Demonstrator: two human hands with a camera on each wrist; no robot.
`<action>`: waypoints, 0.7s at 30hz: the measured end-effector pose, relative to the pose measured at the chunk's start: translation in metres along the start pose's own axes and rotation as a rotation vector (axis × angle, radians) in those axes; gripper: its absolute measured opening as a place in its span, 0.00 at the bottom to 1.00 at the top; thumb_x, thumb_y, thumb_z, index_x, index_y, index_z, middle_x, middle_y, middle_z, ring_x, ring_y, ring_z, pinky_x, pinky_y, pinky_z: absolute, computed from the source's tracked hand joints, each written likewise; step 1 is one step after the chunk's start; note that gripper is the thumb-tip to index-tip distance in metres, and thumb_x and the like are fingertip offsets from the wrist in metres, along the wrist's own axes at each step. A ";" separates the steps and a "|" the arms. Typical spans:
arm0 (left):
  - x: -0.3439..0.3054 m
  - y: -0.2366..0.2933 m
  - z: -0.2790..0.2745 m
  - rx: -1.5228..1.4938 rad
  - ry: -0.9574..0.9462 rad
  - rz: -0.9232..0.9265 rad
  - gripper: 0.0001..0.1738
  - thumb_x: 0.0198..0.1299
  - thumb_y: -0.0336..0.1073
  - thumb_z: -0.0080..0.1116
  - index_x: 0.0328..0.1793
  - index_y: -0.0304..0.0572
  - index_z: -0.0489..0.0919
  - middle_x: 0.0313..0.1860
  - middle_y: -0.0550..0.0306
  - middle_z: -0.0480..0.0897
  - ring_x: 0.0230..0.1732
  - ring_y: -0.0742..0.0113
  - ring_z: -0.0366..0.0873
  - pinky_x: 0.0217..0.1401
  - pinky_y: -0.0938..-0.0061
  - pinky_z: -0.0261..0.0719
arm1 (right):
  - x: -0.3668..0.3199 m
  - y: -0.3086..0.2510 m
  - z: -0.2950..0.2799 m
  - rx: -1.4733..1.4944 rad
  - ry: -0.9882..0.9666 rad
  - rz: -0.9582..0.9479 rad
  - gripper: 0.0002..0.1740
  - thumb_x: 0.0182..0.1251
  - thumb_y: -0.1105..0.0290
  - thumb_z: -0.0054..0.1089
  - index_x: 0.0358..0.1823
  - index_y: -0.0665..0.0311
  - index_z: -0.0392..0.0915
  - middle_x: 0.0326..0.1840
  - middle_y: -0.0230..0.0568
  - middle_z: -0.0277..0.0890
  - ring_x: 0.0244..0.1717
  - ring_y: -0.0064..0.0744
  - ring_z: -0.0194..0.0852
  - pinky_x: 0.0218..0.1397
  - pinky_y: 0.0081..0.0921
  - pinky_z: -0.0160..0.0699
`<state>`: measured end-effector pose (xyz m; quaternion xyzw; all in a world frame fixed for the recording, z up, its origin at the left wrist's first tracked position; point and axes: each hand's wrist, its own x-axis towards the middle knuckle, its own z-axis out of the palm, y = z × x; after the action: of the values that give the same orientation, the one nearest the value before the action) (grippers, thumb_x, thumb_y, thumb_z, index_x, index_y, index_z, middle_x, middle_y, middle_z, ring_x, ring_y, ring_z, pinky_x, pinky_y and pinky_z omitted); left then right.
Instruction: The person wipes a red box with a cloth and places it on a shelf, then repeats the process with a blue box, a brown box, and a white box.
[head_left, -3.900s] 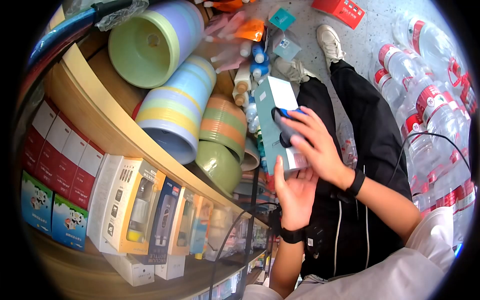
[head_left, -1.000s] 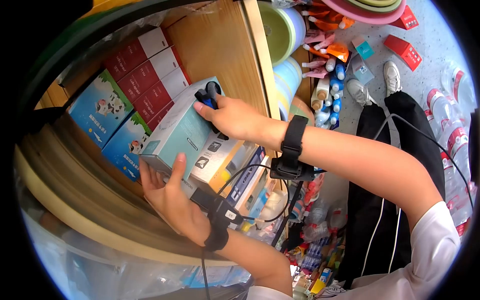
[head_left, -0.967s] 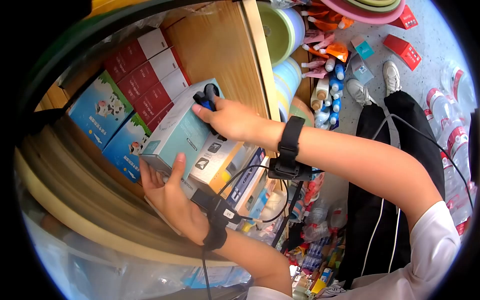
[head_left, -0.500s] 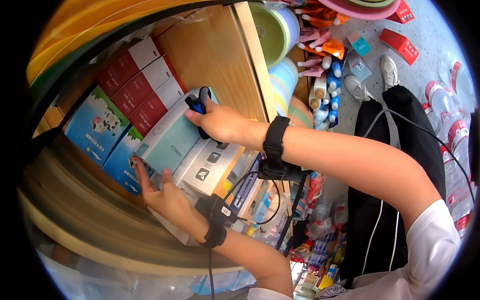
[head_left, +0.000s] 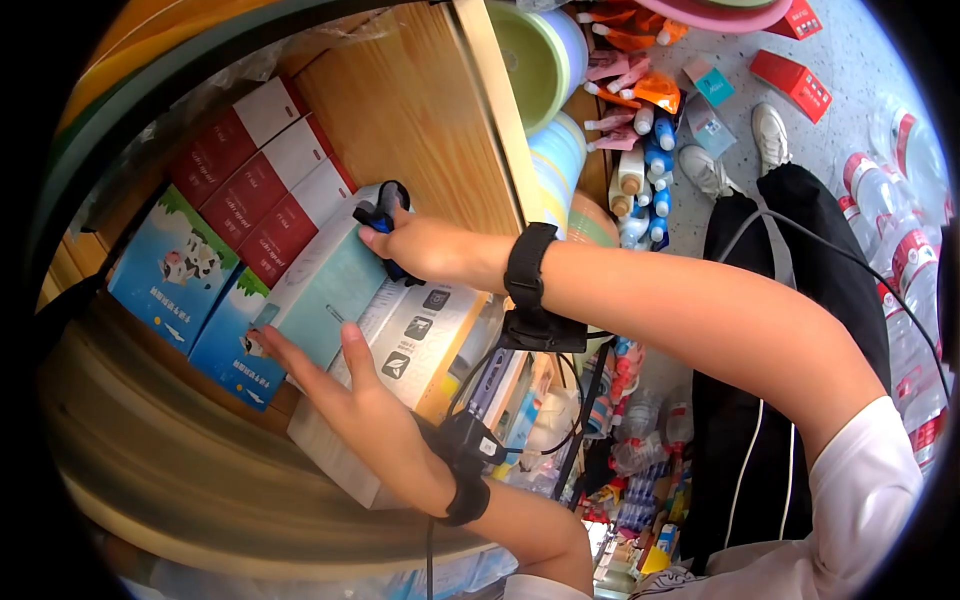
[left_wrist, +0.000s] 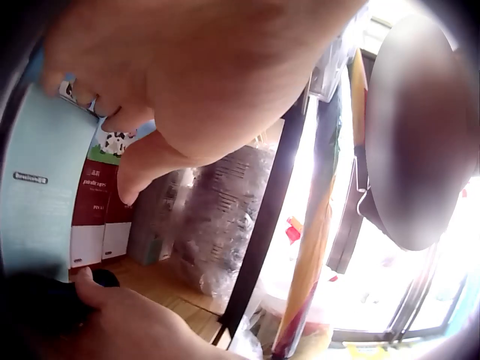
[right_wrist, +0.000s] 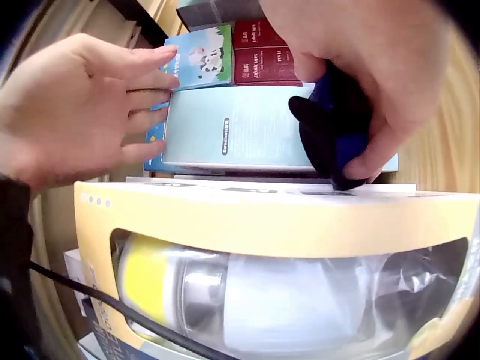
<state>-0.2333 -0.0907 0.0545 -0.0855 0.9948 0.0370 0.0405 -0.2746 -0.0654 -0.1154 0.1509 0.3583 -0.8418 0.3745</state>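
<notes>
A pale teal box [head_left: 322, 305] stands on the shelf between red-and-white boxes [head_left: 242, 207] and a white-and-orange bottle box [head_left: 425, 335]. My left hand [head_left: 372, 415] has its fingers extended, with the fingertips right at the near end of the teal box. At the far end, my right hand [head_left: 430, 250] grips a black-and-blue tool [right_wrist: 337, 124] against the box's upper face; its exact kind is unclear. In the right wrist view, the thumb and fingers wrap both sides of this tool. Part of it is covered by the hand.
Blue boxes with a cow picture [head_left: 180, 258] stand beside the red ones. A wooden shelf panel [head_left: 420, 110] rises at the far side. Striped pots [head_left: 560, 150] lie beyond it. Large clear bottles [head_left: 915, 270] crowd the right, and a black cable [head_left: 850, 255] crosses the legs.
The teal box has gone from over the lap into the shelf row, and has straightened and settled against its neighbours. My left fingers have loosened from its end. The right hand keeps the tool.
</notes>
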 end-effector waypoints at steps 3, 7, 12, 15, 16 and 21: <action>0.002 -0.004 0.008 0.069 0.026 -0.014 0.44 0.77 0.43 0.56 0.90 0.36 0.47 0.92 0.43 0.42 0.92 0.55 0.38 0.91 0.59 0.37 | 0.006 0.002 -0.002 -0.014 -0.049 -0.007 0.45 0.83 0.41 0.47 0.85 0.70 0.53 0.62 0.51 0.81 0.59 0.38 0.79 0.63 0.32 0.74; 0.003 -0.008 0.012 0.114 0.038 -0.013 0.47 0.77 0.48 0.57 0.91 0.37 0.46 0.93 0.45 0.39 0.93 0.55 0.34 0.91 0.59 0.35 | 0.004 0.000 -0.010 0.022 -0.076 -0.113 0.52 0.82 0.41 0.42 0.87 0.76 0.35 0.76 0.70 0.68 0.75 0.61 0.71 0.75 0.40 0.71; 0.005 -0.014 0.013 0.122 0.044 0.016 0.50 0.76 0.52 0.58 0.91 0.38 0.45 0.93 0.43 0.38 0.93 0.54 0.31 0.91 0.59 0.34 | -0.009 -0.010 -0.024 -0.230 0.127 -0.262 0.41 0.81 0.47 0.47 0.86 0.63 0.53 0.70 0.62 0.76 0.72 0.62 0.73 0.73 0.43 0.72; 0.005 -0.012 0.012 0.106 0.038 0.017 0.51 0.75 0.52 0.59 0.91 0.38 0.44 0.93 0.43 0.38 0.93 0.54 0.31 0.91 0.59 0.35 | -0.005 -0.012 -0.033 -0.140 0.051 -0.259 0.38 0.80 0.47 0.48 0.83 0.62 0.61 0.68 0.60 0.79 0.71 0.59 0.74 0.72 0.43 0.72; 0.004 -0.009 0.012 0.093 0.040 0.001 0.51 0.75 0.52 0.60 0.91 0.38 0.44 0.93 0.43 0.39 0.93 0.55 0.33 0.91 0.59 0.35 | -0.004 -0.012 -0.037 -0.139 0.053 -0.261 0.38 0.80 0.47 0.48 0.83 0.62 0.61 0.68 0.60 0.79 0.71 0.59 0.74 0.72 0.43 0.72; -0.005 0.023 0.004 -0.064 0.032 -0.089 0.51 0.74 0.51 0.60 0.91 0.36 0.46 0.92 0.43 0.42 0.91 0.54 0.41 0.91 0.60 0.38 | -0.018 -0.010 -0.052 -0.063 0.013 -0.169 0.35 0.79 0.46 0.51 0.74 0.68 0.71 0.65 0.64 0.80 0.68 0.59 0.77 0.68 0.43 0.74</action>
<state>-0.2327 -0.0666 0.0529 -0.1316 0.9889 0.0655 0.0236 -0.2707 -0.0140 -0.1372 0.1136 0.3984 -0.8578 0.3042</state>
